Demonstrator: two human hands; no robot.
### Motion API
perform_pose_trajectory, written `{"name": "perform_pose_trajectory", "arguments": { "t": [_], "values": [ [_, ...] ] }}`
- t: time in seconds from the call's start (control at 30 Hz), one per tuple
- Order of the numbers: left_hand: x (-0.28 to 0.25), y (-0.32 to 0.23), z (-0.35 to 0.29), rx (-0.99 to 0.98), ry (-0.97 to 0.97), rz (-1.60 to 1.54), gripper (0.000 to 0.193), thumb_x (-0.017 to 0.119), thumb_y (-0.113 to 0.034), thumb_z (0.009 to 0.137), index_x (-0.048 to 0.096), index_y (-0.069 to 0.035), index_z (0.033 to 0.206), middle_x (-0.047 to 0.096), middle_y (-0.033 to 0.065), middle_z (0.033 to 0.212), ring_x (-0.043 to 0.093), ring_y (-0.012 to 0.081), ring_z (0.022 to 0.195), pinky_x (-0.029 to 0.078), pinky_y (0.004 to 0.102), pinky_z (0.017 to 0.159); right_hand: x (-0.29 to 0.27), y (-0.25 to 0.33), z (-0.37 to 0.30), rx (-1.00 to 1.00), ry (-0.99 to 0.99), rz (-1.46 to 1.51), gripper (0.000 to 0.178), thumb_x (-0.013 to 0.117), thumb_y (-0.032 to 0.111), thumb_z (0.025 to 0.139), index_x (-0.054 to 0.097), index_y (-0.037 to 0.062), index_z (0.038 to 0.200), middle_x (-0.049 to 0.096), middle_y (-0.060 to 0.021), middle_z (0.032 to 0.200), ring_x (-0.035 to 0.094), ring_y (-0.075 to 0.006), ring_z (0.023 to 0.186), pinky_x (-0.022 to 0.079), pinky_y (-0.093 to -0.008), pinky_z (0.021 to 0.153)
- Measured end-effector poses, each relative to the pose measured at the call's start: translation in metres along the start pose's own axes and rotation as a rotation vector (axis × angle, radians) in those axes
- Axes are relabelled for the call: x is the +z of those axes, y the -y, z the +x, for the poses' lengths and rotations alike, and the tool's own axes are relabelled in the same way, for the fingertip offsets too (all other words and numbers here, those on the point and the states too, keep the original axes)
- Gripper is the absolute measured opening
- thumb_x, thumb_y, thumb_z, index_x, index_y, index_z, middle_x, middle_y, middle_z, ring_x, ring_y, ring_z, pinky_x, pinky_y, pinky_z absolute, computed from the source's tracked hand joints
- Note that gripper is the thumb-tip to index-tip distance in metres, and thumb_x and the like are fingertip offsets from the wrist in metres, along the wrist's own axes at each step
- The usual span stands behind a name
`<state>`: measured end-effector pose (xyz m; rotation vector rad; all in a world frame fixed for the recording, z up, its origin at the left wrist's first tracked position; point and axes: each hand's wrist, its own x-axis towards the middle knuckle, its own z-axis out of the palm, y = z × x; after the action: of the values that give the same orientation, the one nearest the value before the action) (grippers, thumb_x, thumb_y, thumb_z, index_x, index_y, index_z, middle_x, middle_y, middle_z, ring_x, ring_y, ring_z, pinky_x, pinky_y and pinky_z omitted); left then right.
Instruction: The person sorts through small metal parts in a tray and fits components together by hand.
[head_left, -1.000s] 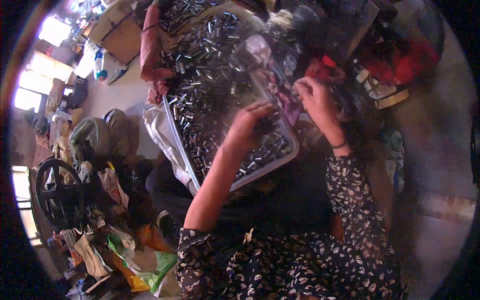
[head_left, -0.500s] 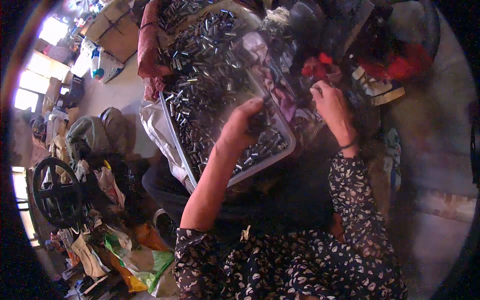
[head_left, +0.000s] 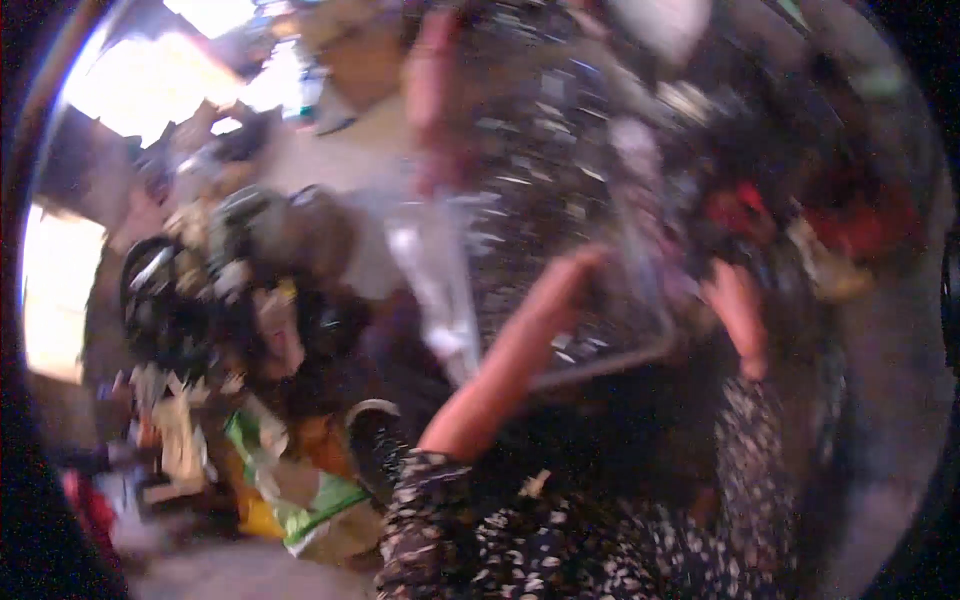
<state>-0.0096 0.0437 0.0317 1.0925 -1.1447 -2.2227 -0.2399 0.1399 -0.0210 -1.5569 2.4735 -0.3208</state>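
A shallow tray with a pale rim [head_left: 610, 367] lies before me, filled with many small metal tube-like pieces [head_left: 540, 200]. Over its near right part reaches my left hand [head_left: 578, 268], smeared by motion, its fingers hidden. My right hand [head_left: 733, 290] is beyond the tray's right edge, beside a crumpled pinkish cloth [head_left: 672, 260] and a dark mass with a red thing [head_left: 740, 208]. Blur hides its fingers and anything in them.
A rolled reddish cloth [head_left: 432, 90] and white sheeting [head_left: 425, 270] border the tray's left side. Farther left are a black handwheel [head_left: 165, 300] and a green-and-white bag [head_left: 320, 510]. A round-rimmed container [head_left: 375, 440] stands by my left sleeve. Bright windows [head_left: 60, 290] glare at far left.
The whole view has shifted, so the tray and both hands appear farther right and lower, and everything is blurred. Both hands keep roughly the same places about the tray.
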Motion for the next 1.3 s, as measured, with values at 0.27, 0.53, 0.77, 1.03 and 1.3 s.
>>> {"name": "perform_pose_trajectory", "arguments": {
  "t": [0.27, 0.53, 0.77, 1.03, 1.3],
  "values": [
    [-0.023, 0.037, 0.022, 0.054, 0.084, -0.214, 0.027, 0.058, -0.021, 0.071, 0.056, -0.004, 0.091, 0.055, 0.0010, 0.081, 0.050, 0.0097, 0.069, 0.042, 0.0246, 0.057, -0.008, 0.012, -0.016, 0.050, -0.115, 0.020, 0.021, 0.055, 0.014, 0.067, 0.049, 0.0036, 0.085, 0.053, -0.0217, 0.078, 0.052, -0.0354, 0.073, 0.042, -0.0423, 0.059],
    [-0.013, 0.038, 0.031, 0.159, -0.029, 0.424, 0.030, 0.059, -0.025, 0.074, 0.058, 0.002, 0.086, 0.055, 0.0011, 0.068, 0.047, 0.0063, 0.061, 0.041, 0.0209, 0.055, -0.014, 0.103, -0.030, -0.368, -0.198, -0.101, 0.017, 0.055, 0.011, 0.068, 0.045, 0.0046, 0.080, 0.056, -0.0164, 0.062, 0.056, -0.0317, 0.061, 0.043, -0.0413, 0.052],
    [-0.014, 0.027, 0.023, 0.207, -0.044, 0.498, 0.027, 0.058, -0.021, 0.070, 0.058, 0.002, 0.084, 0.054, 0.0039, 0.062, 0.047, 0.0074, 0.055, 0.040, 0.0240, 0.049, -0.005, 0.107, -0.023, -0.445, -0.130, -0.062, 0.018, 0.056, 0.007, 0.066, 0.043, 0.0046, 0.078, 0.055, -0.0159, 0.059, 0.056, -0.0317, 0.056, 0.042, -0.0408, 0.048],
    [-0.020, 0.020, 0.016, 0.227, -0.111, 0.592, 0.023, 0.056, -0.018, 0.071, 0.059, 0.002, 0.083, 0.056, 0.0022, 0.067, 0.047, 0.0061, 0.060, 0.041, 0.0231, 0.054, 0.002, 0.113, -0.014, -0.521, -0.160, -0.048, 0.014, 0.054, 0.006, 0.069, 0.044, 0.0052, 0.079, 0.056, -0.0147, 0.065, 0.056, -0.0316, 0.057, 0.043, -0.0397, 0.049],
    [-0.041, 0.021, 0.031, 0.222, -0.012, 0.117, 0.024, 0.054, -0.015, 0.074, 0.056, -0.003, 0.094, 0.057, 0.0008, 0.077, 0.050, 0.0061, 0.063, 0.039, 0.0183, 0.055, 0.005, 0.121, 0.018, -0.207, -0.183, 0.696, 0.017, 0.059, 0.017, 0.072, 0.055, 0.0026, 0.079, 0.058, -0.0088, 0.072, 0.055, -0.0191, 0.064, 0.042, -0.0285, 0.060]
  ]
}}
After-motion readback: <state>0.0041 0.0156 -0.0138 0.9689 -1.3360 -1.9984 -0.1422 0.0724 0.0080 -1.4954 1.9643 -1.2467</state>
